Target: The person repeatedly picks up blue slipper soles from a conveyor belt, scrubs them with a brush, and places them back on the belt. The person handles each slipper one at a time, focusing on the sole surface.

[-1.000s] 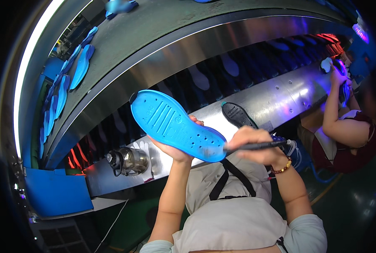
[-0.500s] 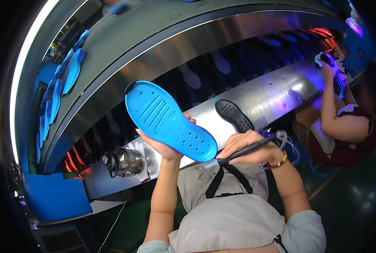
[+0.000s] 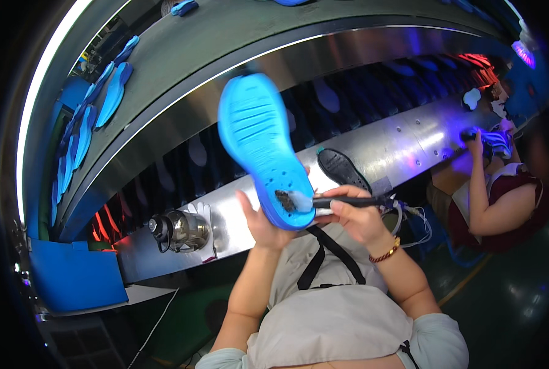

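Note:
A blue shoe sole stands tilted before me, its grooved wide end up and its end with holes low. My left hand holds it from behind, thumb out at the left edge, the other fingers mostly hidden. In my right hand is a brush with a black handle, pale ferrule and dark bristles. The bristles lie against the face of the sole's lower end, among the holes. Behind this hand, a black sole with holes rests on the metal ledge.
A metal ledge crosses in front of me, with a flask-like metal container at left. Beyond it is a row of dark slots, then a green belt carrying blue soles. A co-worker's hand works at the right.
The blue sole has swung more upright and its top has moved up and right. The brush has come from the sole's lower edge onto its face. The co-worker's hands have dropped lower.

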Demonstrator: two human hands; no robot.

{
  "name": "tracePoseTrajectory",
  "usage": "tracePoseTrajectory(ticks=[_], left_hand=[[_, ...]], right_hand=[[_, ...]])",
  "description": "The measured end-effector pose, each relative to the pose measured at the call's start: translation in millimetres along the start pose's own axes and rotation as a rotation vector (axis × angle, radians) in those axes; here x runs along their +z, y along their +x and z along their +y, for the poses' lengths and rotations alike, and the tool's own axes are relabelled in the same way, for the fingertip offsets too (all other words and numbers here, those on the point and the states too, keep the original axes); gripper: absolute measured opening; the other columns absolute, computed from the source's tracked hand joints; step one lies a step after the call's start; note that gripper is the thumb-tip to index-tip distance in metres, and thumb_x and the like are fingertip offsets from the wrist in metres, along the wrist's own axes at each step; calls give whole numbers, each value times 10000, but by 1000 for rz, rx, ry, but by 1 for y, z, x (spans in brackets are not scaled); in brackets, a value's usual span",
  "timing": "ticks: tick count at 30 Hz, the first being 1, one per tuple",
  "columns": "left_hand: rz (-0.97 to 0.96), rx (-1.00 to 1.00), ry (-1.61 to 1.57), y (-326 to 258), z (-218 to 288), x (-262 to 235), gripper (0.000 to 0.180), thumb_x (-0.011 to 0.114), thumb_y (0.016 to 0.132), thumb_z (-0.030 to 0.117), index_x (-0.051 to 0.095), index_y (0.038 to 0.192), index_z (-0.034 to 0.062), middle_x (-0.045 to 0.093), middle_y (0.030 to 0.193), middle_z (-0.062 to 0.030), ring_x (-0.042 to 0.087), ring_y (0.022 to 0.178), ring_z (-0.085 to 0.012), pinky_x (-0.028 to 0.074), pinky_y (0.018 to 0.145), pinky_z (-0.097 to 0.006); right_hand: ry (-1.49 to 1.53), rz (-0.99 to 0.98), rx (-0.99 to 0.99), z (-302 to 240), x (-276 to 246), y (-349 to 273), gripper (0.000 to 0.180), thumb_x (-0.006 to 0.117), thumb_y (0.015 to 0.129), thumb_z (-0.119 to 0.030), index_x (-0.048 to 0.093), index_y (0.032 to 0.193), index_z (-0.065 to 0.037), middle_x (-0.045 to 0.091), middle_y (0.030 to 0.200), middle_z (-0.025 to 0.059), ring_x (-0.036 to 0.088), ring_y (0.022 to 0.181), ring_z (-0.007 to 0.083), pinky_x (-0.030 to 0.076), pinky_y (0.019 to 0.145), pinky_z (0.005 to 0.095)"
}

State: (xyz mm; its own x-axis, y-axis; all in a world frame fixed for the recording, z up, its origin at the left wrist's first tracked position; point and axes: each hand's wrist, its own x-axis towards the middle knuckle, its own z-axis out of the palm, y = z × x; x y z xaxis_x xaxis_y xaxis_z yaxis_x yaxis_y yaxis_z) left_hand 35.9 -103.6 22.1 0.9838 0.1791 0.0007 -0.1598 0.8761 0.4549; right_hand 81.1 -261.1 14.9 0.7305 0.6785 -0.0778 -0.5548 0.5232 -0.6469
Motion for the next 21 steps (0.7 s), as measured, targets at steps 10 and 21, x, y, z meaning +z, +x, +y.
tracePoseTrajectory(ticks=[10, 21], left_hand=[[-80, -467, 318, 14, 25, -23, 505, 446, 898, 341, 426, 1251, -20, 561, 1127, -176, 588, 976, -241, 490, 834, -358], [-45, -887, 736, 21, 57, -4, 628, 568, 802, 393, 438, 1261, -15, 565, 1131, -174, 589, 971, -232, 483, 830, -336]], right_hand=[[-995, -468, -89, -54, 10, 3, 224, 652, 753, -12, 639, 976, 7, 660, 952, 132, 643, 762, 168, 511, 689, 267], [-1239, -855, -109, -89, 9, 20, 216, 664, 747, -68, 643, 958, -32, 658, 971, 105, 631, 907, 237, 500, 777, 309]])
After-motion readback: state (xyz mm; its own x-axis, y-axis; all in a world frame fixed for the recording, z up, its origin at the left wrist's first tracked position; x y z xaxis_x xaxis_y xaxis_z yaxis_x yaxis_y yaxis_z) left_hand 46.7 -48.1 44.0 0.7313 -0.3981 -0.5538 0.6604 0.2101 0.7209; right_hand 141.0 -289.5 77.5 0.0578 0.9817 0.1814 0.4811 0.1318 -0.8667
